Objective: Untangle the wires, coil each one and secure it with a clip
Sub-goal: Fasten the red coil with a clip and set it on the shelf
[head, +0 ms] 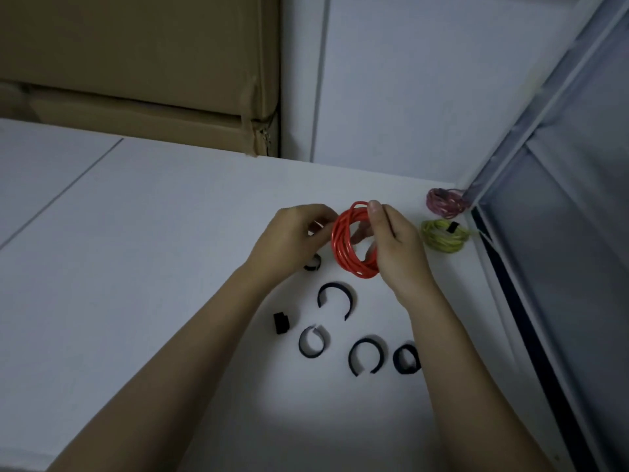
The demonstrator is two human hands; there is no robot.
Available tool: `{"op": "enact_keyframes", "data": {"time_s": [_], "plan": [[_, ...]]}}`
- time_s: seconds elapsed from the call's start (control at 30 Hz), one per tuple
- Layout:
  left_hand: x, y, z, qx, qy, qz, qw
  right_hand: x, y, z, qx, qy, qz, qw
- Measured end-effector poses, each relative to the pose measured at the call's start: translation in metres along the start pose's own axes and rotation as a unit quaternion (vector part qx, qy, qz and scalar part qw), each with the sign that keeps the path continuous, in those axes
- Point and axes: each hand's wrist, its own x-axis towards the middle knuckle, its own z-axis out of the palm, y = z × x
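Head view, one frame. Landmark: red wire coil (354,241).

1. Red wire coil: several loops, held upright above the white bench (153,267), roughly mid-frame.
2. Left hand (292,238): just left of the coil, fingers closed on its left rim; a short pale wire end shows at the fingers.
3. Right hand (396,247): just right of the coil, thumb pressed on the upper rim, fingers wrapped through and behind the loops. Both hands clamped on the coil.
4. Green wire coil (442,236): right of the red coil, lying flat on the bench, bound with a black clip (452,227).
5. Pink wire coil (446,201): right of the red coil and farther back, beside the green one, at the bench corner by the grey metal frame (544,250). Its binding cannot be told.
6. Loose black clips, on the bench below the red coil: small one (313,263) partly under the left wrist; open C-shaped strap (337,298); folded block (281,322); open ring (313,342); open C (367,356); closed loop (406,358) touching the right forearm's edge.
7. Cardboard box (136,63): far behind and left of the red coil, against the wall.
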Motion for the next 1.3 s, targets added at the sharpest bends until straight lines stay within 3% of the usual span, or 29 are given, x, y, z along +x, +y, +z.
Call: {"op": "enact_keyframes", "data": {"time_s": [0.27, 0.4, 0.57, 1.1, 1.3], "plan": [[-0.010, -0.023, 0.005, -0.127, 0.001, -0.003, 0.992, -0.014, 0.014, 0.010, 0.021, 0.005, 0.017, 1.000], [-0.013, -0.022, 0.004, -0.144, -0.032, 0.010, 0.989, -0.019, 0.013, 0.008, 0.010, 0.002, -0.005, 1.000], [-0.017, -0.016, 0.004, -0.187, -0.017, 0.003, 0.982, -0.024, 0.009, 0.007, 0.035, 0.006, 0.009, 0.999], [-0.024, -0.016, -0.001, -0.210, -0.019, -0.001, 0.977, -0.034, -0.004, 0.011, 0.064, -0.028, 0.029, 0.997], [-0.024, -0.014, 0.000, -0.165, 0.000, 0.026, 0.986, -0.039, -0.010, 0.012, 0.069, -0.050, 0.009, 0.996]]}}
